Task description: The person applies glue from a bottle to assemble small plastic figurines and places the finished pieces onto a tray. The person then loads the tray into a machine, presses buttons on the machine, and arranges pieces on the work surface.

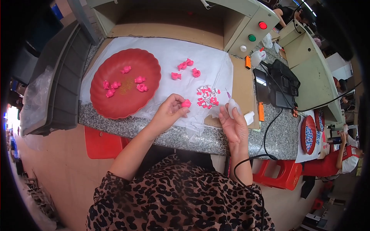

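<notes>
Between the thumb and fingers of my left hand (168, 112) is a small pink plastic figure (186, 103). My right hand (236, 127) grips a small white squeeze bottle (232, 107) with a thin purple needle tip pointing up and away from me. Between and beyond the hands, a cluster of tiny pink-and-white pieces (208, 97) lies on white paper (165, 50). Several more pink figures (196, 72) sit farther back on the paper. To the left, a scalloped red tray (144, 104) holds several similar pink figures (140, 79).
A grey plastic crate (65, 88) stands at the left. Orange lighters (261, 111), a phone (261, 81), a black bag (283, 77) and a white bottle (258, 57) lie rightward. A black cable (266, 134) crosses near my right arm. Another person (331, 161) sits far right.
</notes>
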